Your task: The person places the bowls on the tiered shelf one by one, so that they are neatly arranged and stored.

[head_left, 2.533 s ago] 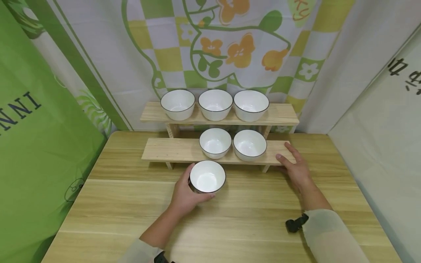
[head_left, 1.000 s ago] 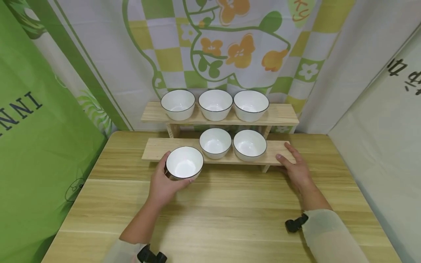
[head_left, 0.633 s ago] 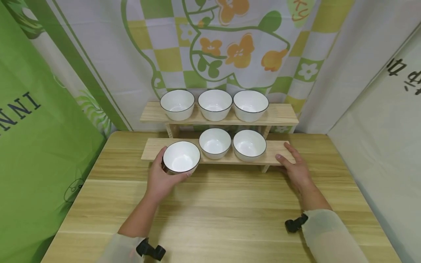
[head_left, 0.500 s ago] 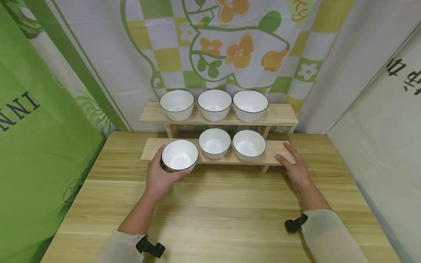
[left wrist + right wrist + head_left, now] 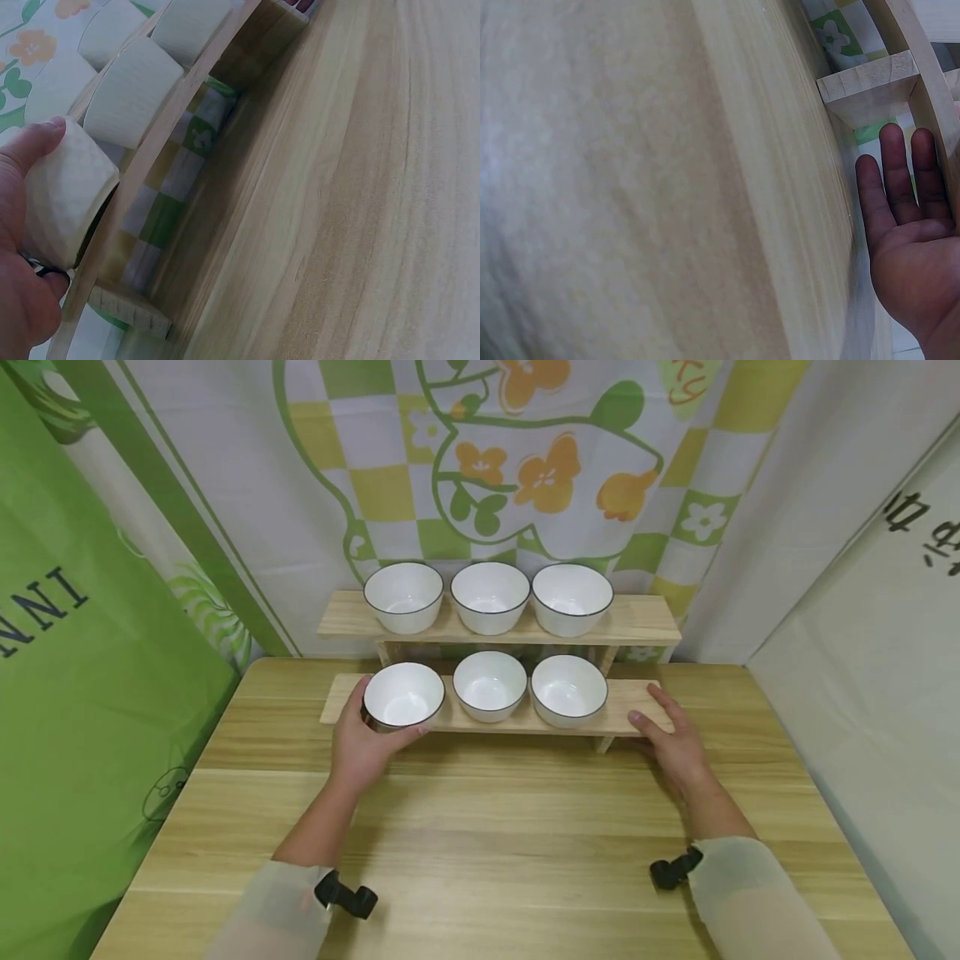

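My left hand grips a white bowl with a dark rim, fingers round its left side and thumb along the front. In the left wrist view, this bowl has a faceted outer wall, and its base is right at the lower shelf board. Two like bowls, a middle one and a right one, stand to its right on the lower wooden shelf. My right hand holds that shelf's right end, thumb and index finger on top. Its other fingers extend straight beneath the board.
On the upper wooden shelf stand three more white bowls, a left, a middle and a right one. The wooden table stretches in front. A patterned curtain hangs close behind the shelves.
My left hand has carried the bowl from in front of the shelf leftward and back, onto the left part of the lower board, in line with the other two. My right hand has stayed put.
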`<action>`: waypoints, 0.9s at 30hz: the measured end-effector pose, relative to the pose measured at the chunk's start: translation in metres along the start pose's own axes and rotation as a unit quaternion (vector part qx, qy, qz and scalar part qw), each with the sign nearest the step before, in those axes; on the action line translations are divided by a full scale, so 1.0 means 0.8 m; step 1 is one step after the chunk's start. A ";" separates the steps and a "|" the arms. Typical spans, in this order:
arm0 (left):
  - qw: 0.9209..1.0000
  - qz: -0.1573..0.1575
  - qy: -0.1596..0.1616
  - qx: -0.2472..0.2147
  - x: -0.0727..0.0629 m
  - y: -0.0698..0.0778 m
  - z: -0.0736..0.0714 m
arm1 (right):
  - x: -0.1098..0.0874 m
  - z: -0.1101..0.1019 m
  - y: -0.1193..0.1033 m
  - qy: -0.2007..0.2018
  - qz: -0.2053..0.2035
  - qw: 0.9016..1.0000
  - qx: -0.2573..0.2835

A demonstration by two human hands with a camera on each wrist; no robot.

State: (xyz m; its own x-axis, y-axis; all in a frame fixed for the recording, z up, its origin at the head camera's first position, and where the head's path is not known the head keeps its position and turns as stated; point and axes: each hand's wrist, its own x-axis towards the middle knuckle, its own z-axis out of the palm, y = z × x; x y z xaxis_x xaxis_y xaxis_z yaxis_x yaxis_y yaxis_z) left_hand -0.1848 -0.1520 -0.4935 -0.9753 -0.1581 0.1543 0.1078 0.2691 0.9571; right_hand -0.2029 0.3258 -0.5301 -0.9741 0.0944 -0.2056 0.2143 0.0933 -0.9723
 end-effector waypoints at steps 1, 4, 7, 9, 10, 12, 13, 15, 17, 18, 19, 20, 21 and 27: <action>1.000 -0.002 0.001 -0.002 0.002 0.000 0.000 | 0.000 0.000 0.000 0.000 -0.001 1.000 0.002; 1.000 -0.007 0.004 -0.009 0.007 0.000 0.002 | 0.000 0.000 -0.001 0.003 -0.001 1.000 -0.003; 1.000 -0.010 0.006 -0.011 0.012 0.001 0.004 | 0.000 0.001 -0.002 0.005 0.001 1.000 -0.008; 1.000 -0.013 0.007 -0.008 0.015 0.001 0.006 | 0.000 0.000 0.000 0.005 0.001 1.000 -0.011; 1.000 -0.014 0.007 -0.006 0.017 0.000 0.007 | 0.001 0.000 0.000 0.005 0.002 1.000 -0.010; 1.000 -0.015 0.007 -0.003 0.020 0.000 0.009 | 0.002 -0.001 0.002 0.003 0.003 1.000 -0.006; 1.000 -0.015 0.006 -0.001 0.021 -0.001 0.010 | 0.002 -0.002 0.002 0.003 0.002 1.000 -0.002; 1.000 -0.015 0.006 0.003 0.024 -0.002 0.011 | 0.002 -0.001 0.002 0.002 0.002 1.000 0.007; 1.000 -0.015 0.005 0.005 0.026 -0.003 0.012 | 0.001 -0.001 0.002 0.002 0.000 1.000 0.018; 1.000 -0.015 0.005 0.007 0.028 -0.003 0.013 | 0.000 -0.001 0.002 0.001 -0.001 1.000 0.023; 1.000 -0.014 0.005 0.007 0.029 -0.003 0.013 | 0.000 0.000 0.002 0.001 -0.002 1.000 0.023; 1.000 -0.014 0.005 0.004 0.029 -0.003 0.014 | 0.000 0.000 0.002 0.002 -0.002 1.000 0.024; 1.000 -0.014 0.006 0.002 0.030 -0.003 0.015 | 0.000 0.001 0.002 0.002 -0.002 1.000 0.026; 1.000 -0.003 0.005 -0.019 0.034 -0.002 0.019 | 0.000 0.001 0.002 0.005 0.002 1.000 0.021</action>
State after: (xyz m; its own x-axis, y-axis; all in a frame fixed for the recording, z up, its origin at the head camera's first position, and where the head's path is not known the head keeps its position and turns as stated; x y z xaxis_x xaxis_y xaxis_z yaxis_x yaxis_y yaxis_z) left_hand -0.2146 -0.1427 -0.4944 -0.9739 -0.1698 0.1509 0.1095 0.2310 0.9668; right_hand -0.2029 0.3248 -0.5316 -0.9721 0.1055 -0.2094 0.2155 0.0508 -0.9752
